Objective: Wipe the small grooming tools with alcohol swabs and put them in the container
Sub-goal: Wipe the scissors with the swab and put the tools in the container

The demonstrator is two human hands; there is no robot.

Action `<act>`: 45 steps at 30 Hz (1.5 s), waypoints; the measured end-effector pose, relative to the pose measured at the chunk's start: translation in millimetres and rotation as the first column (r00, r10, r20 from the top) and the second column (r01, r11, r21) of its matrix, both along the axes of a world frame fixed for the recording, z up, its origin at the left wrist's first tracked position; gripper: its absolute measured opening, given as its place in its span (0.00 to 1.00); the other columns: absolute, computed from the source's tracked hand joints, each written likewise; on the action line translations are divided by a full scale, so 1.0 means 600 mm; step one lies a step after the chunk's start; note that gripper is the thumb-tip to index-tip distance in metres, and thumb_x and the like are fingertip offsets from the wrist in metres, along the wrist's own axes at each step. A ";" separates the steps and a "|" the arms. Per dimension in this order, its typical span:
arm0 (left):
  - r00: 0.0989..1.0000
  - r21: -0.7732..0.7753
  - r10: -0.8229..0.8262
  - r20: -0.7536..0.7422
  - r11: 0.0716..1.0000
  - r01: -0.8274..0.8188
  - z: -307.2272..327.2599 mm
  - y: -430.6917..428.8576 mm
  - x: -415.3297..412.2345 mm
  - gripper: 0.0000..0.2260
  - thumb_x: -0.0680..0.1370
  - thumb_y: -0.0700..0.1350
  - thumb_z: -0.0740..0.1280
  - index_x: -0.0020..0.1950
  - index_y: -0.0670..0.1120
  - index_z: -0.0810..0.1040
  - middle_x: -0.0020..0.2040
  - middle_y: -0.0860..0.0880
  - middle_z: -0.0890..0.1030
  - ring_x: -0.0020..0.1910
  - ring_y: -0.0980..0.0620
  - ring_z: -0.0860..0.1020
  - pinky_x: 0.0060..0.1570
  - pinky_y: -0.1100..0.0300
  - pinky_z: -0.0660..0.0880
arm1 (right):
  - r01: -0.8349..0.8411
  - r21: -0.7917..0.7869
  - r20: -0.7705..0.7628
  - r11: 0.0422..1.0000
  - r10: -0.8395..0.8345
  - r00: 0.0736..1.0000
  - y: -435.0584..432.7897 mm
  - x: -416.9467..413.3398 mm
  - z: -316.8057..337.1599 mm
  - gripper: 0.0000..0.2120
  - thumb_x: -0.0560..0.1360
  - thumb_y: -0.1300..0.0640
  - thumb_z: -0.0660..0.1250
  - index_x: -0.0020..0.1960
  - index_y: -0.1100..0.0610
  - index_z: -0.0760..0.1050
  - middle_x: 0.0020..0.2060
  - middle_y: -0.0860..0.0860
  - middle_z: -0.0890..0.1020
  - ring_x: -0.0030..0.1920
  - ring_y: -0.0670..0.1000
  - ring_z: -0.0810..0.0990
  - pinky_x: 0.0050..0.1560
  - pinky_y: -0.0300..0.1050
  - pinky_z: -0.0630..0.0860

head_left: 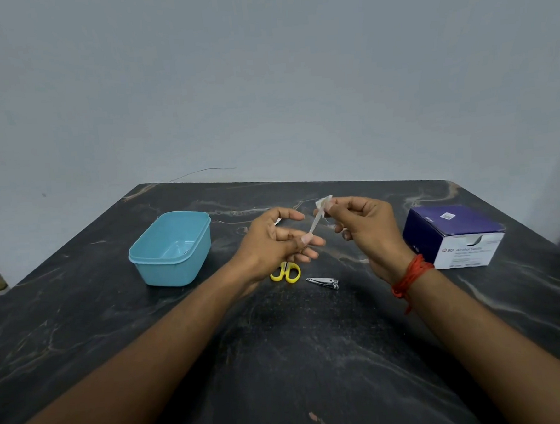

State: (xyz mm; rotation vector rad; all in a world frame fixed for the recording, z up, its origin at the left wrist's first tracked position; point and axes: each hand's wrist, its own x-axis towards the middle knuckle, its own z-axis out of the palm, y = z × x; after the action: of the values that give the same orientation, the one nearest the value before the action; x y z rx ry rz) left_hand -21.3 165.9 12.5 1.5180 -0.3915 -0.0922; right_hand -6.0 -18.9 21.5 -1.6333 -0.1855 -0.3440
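- My left hand (274,241) is raised above the table (281,359), to the right of the blue container (171,271). Its thumb and forefinger pinch the lower end of a slim tool (313,224), and the other fingers are loosely curled beneath.
- The slim tool is pale and thin. It slants up and to the right from my left fingertips, off the table and well clear of the container. I cannot tell which kind of tool it is.
- My right hand (368,229) is further right of the container, facing my left hand. Its thumb and fingertips pinch a white swab (323,203) around the upper end of the slim tool, with the other fingers curled in.
- The container stands open-topped on the table, apart from both hands.
- The yellow-handled scissors (290,272) lie on the table right of the container and nearer to me. My left hand hides the blades, so only the loops show.
- The nail clipper (324,282) lies flat just right of the scissors, not touching them.
- The alcohol swab box (453,234), purple on top with a white front, sits far right of the container, beyond my right hand.
- A red thread (410,274) is wound around my right wrist.
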 end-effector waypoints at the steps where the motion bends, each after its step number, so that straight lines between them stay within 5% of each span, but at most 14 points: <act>1: 1.000 -0.001 0.019 0.008 1.000 -0.019 0.000 0.000 0.000 0.15 0.78 0.35 0.68 0.62 0.39 0.69 0.47 0.40 0.86 0.36 0.49 0.84 0.38 0.61 0.81 | -0.007 -0.009 -0.013 1.000 0.007 1.000 0.001 -0.001 -0.001 0.06 0.75 0.58 0.72 0.47 0.59 0.85 0.39 0.55 0.87 0.30 0.45 0.74 0.33 0.39 0.71; 4: 0.997 -0.025 0.071 0.008 0.997 -0.071 0.000 0.000 0.001 0.15 0.78 0.35 0.69 0.61 0.38 0.68 0.46 0.40 0.86 0.33 0.50 0.81 0.34 0.63 0.78 | -0.046 -0.044 -0.051 0.998 0.044 0.998 0.011 -0.003 -0.007 0.04 0.74 0.59 0.73 0.46 0.59 0.85 0.33 0.52 0.85 0.30 0.45 0.74 0.32 0.40 0.70; 20: 0.999 0.126 0.029 0.032 0.992 -0.033 -0.007 -0.003 0.003 0.11 0.78 0.35 0.69 0.56 0.41 0.68 0.44 0.41 0.87 0.33 0.49 0.82 0.36 0.60 0.79 | 0.065 -0.020 -0.001 0.998 -0.065 0.998 -0.001 -0.005 0.008 0.07 0.76 0.61 0.71 0.48 0.65 0.84 0.45 0.57 0.87 0.30 0.36 0.76 0.32 0.30 0.71; 30: 0.997 0.101 0.067 0.041 0.992 -0.071 -0.010 0.000 0.010 0.12 0.78 0.35 0.69 0.54 0.42 0.67 0.42 0.40 0.86 0.32 0.48 0.81 0.33 0.60 0.78 | -0.039 -0.111 -0.116 0.993 0.026 0.993 0.014 -0.009 -0.005 0.05 0.74 0.61 0.72 0.47 0.62 0.85 0.41 0.52 0.87 0.30 0.37 0.75 0.31 0.31 0.71; 36: 0.999 0.117 0.034 0.035 0.992 -0.038 -0.010 -0.003 0.008 0.11 0.78 0.35 0.68 0.53 0.42 0.66 0.43 0.40 0.86 0.31 0.49 0.81 0.33 0.61 0.78 | 0.038 -0.058 -0.029 0.998 -0.040 0.999 0.008 -0.013 0.007 0.06 0.75 0.62 0.71 0.47 0.64 0.85 0.42 0.54 0.86 0.31 0.35 0.77 0.32 0.29 0.71; 45: 0.999 0.195 -0.002 0.036 0.981 -0.005 -0.016 -0.005 0.009 0.09 0.78 0.40 0.70 0.57 0.38 0.79 0.43 0.42 0.87 0.33 0.54 0.80 0.35 0.64 0.78 | 0.060 -0.011 -0.011 0.998 -0.060 0.998 0.001 -0.011 0.013 0.06 0.75 0.61 0.72 0.49 0.63 0.85 0.44 0.56 0.87 0.31 0.36 0.78 0.33 0.29 0.72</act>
State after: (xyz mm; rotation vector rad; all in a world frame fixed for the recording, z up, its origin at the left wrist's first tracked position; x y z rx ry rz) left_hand -15.9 162.7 2.7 1.7158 -0.4197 -0.1044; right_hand -12.6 -18.6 29.5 -1.6536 -0.1305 -0.3802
